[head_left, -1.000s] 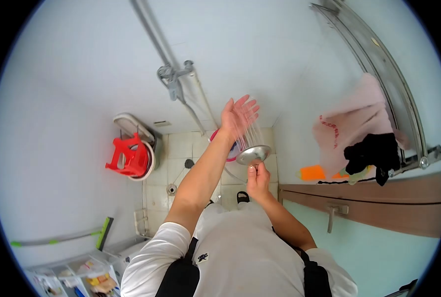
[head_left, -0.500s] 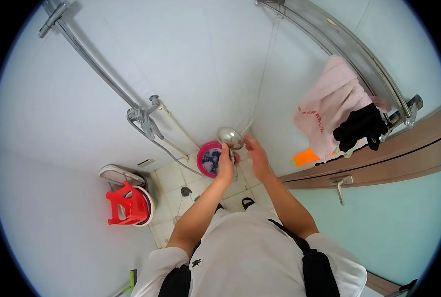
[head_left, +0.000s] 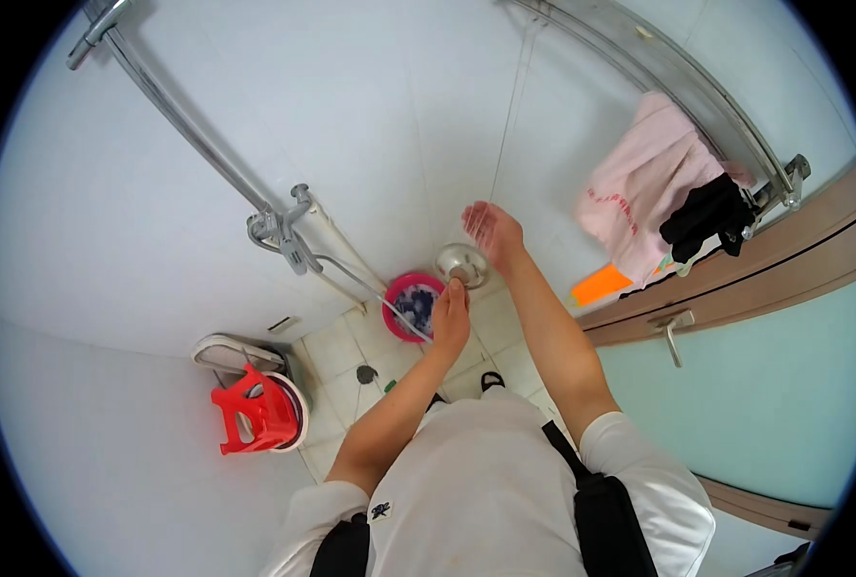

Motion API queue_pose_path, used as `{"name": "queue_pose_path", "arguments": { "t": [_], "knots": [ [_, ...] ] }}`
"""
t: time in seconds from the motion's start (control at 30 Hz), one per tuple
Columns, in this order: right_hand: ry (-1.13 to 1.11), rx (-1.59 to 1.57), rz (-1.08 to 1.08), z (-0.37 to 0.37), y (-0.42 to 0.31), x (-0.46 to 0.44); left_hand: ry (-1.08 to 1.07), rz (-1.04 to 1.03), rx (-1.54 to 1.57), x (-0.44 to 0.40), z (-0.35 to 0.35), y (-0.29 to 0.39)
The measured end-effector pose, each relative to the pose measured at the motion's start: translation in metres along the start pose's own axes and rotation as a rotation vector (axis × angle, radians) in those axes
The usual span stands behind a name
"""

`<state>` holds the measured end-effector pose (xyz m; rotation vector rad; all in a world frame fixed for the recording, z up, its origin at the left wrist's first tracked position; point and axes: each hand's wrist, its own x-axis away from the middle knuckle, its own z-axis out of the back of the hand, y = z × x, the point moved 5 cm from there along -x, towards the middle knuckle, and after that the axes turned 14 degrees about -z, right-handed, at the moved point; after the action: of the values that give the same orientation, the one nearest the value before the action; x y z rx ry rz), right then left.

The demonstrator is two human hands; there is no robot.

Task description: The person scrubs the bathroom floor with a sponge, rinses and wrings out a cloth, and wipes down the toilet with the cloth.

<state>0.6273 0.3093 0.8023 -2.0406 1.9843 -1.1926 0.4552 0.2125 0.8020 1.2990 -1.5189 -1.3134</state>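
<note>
My left hand [head_left: 452, 311] is wrapped round the handle of a silver shower head [head_left: 464, 260], which points away from me toward the corner. Past the shower head, my right hand [head_left: 493, 233] is held up with its fingers extended, and fine streaks of water show over it. A metal hose [head_left: 356, 280] runs from the wall mixer tap [head_left: 289, 240] to my left hand. Left of that hand, a pink basin [head_left: 389, 322] stands on the floor with dark cloth and suds or water in it.
A red plastic stool [head_left: 260, 412] rests among basins by the left wall. Pink towel [head_left: 644, 192] and black cloth [head_left: 705, 213] hang from the metal rack on the right. Beside them is a door with a lever handle [head_left: 674, 337]. A drain [head_left: 366, 374] lies in the tiled floor.
My right hand has moved up and away from the shower head, into the spray. The shower head has shifted slightly right and turned outward in my left hand. The hose now crosses the basin.
</note>
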Motion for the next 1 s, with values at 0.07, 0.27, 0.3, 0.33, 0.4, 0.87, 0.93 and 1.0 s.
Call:
{"name": "queue_pose_path", "arguments": {
  "t": [0.07, 0.27, 0.3, 0.33, 0.4, 0.87, 0.93, 1.0],
  "knots": [
    [0.031, 0.086, 0.038, 0.002, 0.005, 0.004, -0.02, -0.005, 0.025, 0.001, 0.002, -0.008],
    [0.378, 0.57, 0.063, 0.024, -0.001, 0.033, 0.021, 0.081, -0.015, 0.009, -0.001, -0.025],
    [0.344, 0.58, 0.091, 0.046, -0.001, 0.032, 0.023, 0.08, -0.014, 0.007, -0.003, -0.024],
    [0.31, 0.589, 0.12, 0.057, 0.003, 0.035, 0.005, 0.113, 0.022, 0.006, -0.003, -0.033],
    [0.345, 0.632, 0.202, 0.055, 0.018, 0.079, 0.038, 0.113, 0.077, 0.004, -0.004, -0.039],
    [0.176, 0.734, 0.399, 0.07, 0.067, 0.117, -0.211, -0.74, -0.647, 0.011, -0.031, 0.049],
    [0.206, 0.657, 0.516, 0.023, 0.034, 0.124, -0.204, -0.532, -0.513, 0.014, 0.0, 0.021],
    [0.188, 0.685, 0.65, -0.01, -0.002, 0.122, -0.172, -0.268, -0.317, 0.021, 0.047, -0.031]
  ]
}}
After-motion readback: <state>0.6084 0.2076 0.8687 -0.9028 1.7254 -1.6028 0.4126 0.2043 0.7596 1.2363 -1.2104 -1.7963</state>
